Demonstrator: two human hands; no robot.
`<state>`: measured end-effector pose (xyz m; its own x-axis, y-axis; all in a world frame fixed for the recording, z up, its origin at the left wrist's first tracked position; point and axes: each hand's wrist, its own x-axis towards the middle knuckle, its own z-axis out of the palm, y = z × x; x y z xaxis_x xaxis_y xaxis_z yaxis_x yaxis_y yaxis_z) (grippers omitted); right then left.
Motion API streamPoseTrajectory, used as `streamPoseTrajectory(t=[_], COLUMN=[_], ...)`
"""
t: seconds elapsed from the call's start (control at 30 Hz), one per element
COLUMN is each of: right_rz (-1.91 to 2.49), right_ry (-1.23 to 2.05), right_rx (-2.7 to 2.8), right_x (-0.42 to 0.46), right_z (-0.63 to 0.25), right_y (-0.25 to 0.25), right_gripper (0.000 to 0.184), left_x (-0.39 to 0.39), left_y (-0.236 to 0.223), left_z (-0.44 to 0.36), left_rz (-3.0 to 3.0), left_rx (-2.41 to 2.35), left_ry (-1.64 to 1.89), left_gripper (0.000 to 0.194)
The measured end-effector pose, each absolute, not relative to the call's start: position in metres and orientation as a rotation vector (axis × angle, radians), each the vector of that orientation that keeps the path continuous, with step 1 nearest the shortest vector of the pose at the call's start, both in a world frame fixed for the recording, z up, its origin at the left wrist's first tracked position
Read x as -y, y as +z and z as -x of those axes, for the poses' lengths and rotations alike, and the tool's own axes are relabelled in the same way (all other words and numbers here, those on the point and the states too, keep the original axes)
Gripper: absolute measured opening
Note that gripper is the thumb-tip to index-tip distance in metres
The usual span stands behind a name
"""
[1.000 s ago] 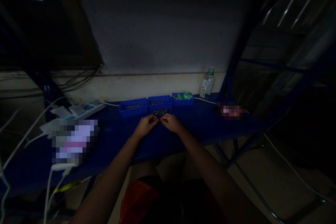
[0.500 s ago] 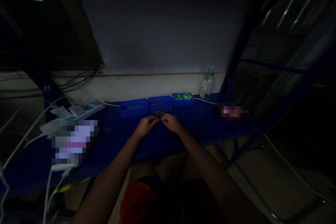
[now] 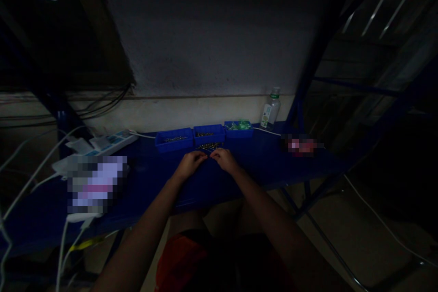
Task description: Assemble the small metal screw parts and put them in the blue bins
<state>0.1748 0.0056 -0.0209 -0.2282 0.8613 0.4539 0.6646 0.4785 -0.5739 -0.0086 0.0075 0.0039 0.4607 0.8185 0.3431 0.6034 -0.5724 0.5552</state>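
My left hand point(image 3: 190, 164) and my right hand point(image 3: 224, 159) rest on the blue table point(image 3: 260, 159), fingertips pinched together and almost meeting. Between the fingertips is something thin that I cannot make out in the dim light. Just beyond them lies a small pile of metal pieces point(image 3: 208, 146). Behind the pile stand three blue bins: the left bin point(image 3: 173, 139) and the middle bin point(image 3: 208, 133) hold metal pieces, the right bin point(image 3: 238, 129) holds green pieces.
A clear bottle with a green cap point(image 3: 270, 110) stands by the wall at the back right. A white power strip point(image 3: 109, 142) and white cables point(image 3: 65, 237) lie at the left. Blue rack posts point(image 3: 308, 68) rise on the right.
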Motion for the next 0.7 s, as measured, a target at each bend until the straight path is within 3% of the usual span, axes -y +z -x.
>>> streamPoseTrajectory(t=[0.7], right_rz=[1.256], right_ry=[0.253], right_rx=[1.984], right_x=[0.0011], right_z=[-0.1733], right_y=[-0.013], right_gripper=[0.018], left_x=[-0.0124], left_y=[0.0005], left_z=[0.0108], left_rz=[-2.363], left_rx=[-1.237], left_ry=[0.845], left_gripper=[0.031])
